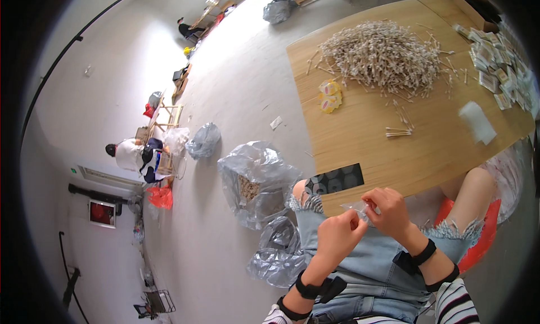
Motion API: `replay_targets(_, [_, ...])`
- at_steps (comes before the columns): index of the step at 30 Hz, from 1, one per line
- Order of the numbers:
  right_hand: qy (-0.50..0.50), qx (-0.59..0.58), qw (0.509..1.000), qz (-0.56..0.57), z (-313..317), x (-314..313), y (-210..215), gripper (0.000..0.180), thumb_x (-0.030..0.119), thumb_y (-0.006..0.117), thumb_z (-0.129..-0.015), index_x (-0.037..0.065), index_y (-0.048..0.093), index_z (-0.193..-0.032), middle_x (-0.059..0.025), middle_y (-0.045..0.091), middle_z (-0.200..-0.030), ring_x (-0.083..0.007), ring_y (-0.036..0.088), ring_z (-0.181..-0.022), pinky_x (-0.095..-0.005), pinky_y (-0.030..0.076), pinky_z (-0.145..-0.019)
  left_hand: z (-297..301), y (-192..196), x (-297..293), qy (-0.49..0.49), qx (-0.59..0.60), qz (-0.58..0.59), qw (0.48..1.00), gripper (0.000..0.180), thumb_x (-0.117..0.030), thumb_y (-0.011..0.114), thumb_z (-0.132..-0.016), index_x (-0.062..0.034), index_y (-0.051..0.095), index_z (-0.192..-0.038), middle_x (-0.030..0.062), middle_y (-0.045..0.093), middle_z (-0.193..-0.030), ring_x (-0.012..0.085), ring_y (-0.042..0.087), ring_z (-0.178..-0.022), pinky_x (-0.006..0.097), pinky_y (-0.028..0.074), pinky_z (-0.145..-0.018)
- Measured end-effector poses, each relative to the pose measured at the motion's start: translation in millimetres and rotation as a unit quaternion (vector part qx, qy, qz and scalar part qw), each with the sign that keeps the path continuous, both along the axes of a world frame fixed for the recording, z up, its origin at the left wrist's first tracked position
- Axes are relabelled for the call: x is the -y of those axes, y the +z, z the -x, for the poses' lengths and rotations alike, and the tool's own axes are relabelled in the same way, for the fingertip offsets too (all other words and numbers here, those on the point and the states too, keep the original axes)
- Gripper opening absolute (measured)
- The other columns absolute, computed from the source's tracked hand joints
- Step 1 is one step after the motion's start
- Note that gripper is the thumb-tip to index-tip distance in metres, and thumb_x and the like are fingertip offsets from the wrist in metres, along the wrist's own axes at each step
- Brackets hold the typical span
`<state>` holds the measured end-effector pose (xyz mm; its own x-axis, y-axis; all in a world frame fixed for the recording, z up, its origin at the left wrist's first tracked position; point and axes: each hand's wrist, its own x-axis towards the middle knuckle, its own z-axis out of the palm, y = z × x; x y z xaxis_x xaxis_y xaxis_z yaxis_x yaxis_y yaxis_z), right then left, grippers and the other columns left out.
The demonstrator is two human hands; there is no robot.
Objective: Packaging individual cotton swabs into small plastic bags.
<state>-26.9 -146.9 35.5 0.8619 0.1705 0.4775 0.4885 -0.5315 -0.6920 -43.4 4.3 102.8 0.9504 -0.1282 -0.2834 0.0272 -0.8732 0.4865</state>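
Both my hands are close together over my lap, at the near edge of the wooden table (371, 149). A small clear plastic bag (354, 206) is pinched between the fingers of my left hand (339, 235) and my right hand (388, 211). What is inside it, if anything, I cannot make out. A dark flat phone-like slab (336, 179) lies at the table edge beyond my left hand. Farther in are a few cotton swabs (398, 131) laid side by side, and a large heap of cotton swabs (382, 57) at the back.
Yellow labels (330, 96) lie left of the heap. Clear sheets or bags (477, 122) and many small filled packets (498, 65) are at the right, by a cardboard box (478, 6). Large plastic bags (253, 183) stand on the floor. A seated person (132, 153) is far left.
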Motion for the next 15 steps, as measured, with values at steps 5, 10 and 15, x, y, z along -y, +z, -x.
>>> replay_targets(5, [0.116,-0.234,0.930,-0.258,2,7,7,0.013,0.005,0.065,-0.082,0.003,0.062,-0.094,-0.0053,0.066,-0.076,-0.0150,0.064,-0.071,-0.0285,0.048,-0.063,0,23,-1,-0.108,0.213,0.031,0.971,0.079,-0.019,0.085,-0.062,-0.0066,0.049,-0.131,0.0094,0.059,-0.120,0.0277,0.053,-0.117,0.044,0.034,-0.103])
replay_targets(10, [0.216,-0.311,0.844,-0.380,7,-1,-1,0.014,0.008,0.062,-0.086,0.002,0.061,-0.099,-0.0005,0.064,-0.078,-0.0063,0.059,-0.074,-0.0231,0.045,-0.065,7,-4,-3,-0.176,0.228,-0.026,0.957,0.084,-0.015,0.083,-0.063,-0.0038,0.044,-0.136,0.0099,0.060,-0.109,0.0299,0.056,-0.112,0.045,0.027,-0.113])
replay_targets(15, [0.271,-0.319,0.828,-0.374,9,-1,-8,0.018,0.010,0.064,-0.088,0.003,0.061,-0.104,-0.0007,0.065,-0.087,-0.0065,0.059,-0.079,-0.0221,0.045,-0.068,17,-9,-3,-0.044,0.159,0.117,0.979,0.049,-0.009,0.079,-0.068,-0.0038,0.058,-0.112,0.0123,0.061,-0.095,0.0290,0.062,-0.088,0.038,0.049,-0.077])
